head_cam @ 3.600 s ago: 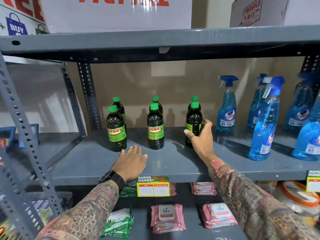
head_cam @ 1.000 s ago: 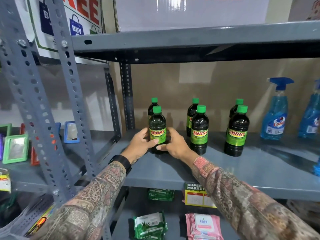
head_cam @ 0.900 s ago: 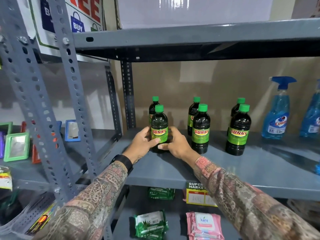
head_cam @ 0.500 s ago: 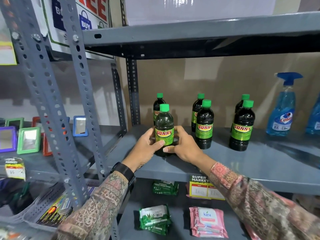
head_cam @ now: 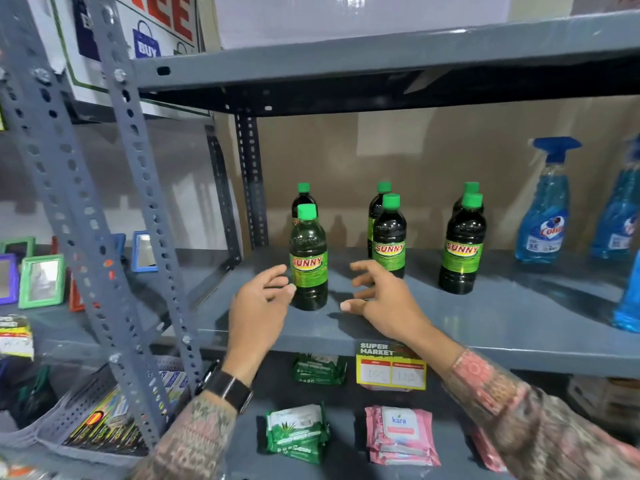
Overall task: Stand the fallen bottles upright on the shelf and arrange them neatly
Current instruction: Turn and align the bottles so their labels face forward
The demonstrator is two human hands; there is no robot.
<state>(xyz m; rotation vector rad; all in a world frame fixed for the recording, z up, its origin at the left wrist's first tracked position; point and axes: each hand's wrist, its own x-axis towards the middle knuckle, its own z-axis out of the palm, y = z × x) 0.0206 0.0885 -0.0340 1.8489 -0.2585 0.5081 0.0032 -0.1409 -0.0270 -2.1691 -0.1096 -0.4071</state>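
Note:
Several dark green Sunny bottles with green caps stand upright on the grey shelf [head_cam: 485, 327] in two rows. The front left bottle [head_cam: 308, 261] stands nearest the shelf's front edge, with the front middle bottle [head_cam: 389, 237] and front right bottle [head_cam: 462, 247] to its right and three more behind. My left hand [head_cam: 259, 306] hovers just left of the front left bottle, fingers apart, fingertips close to its label. My right hand [head_cam: 381, 299] is open to the bottle's right, a small gap away, holding nothing.
Blue spray bottles [head_cam: 545, 209] stand at the shelf's right end. A slotted grey upright post [head_cam: 138, 209] rises at the left. Small framed mirrors [head_cam: 41, 278] sit on the neighbouring shelf. Wipe packs [head_cam: 400, 434] lie on the shelf below, behind a price tag [head_cam: 391, 368].
Both hands have let go of the front left bottle and pulled apart and back; the bottle stays upright. The view has shifted slightly left.

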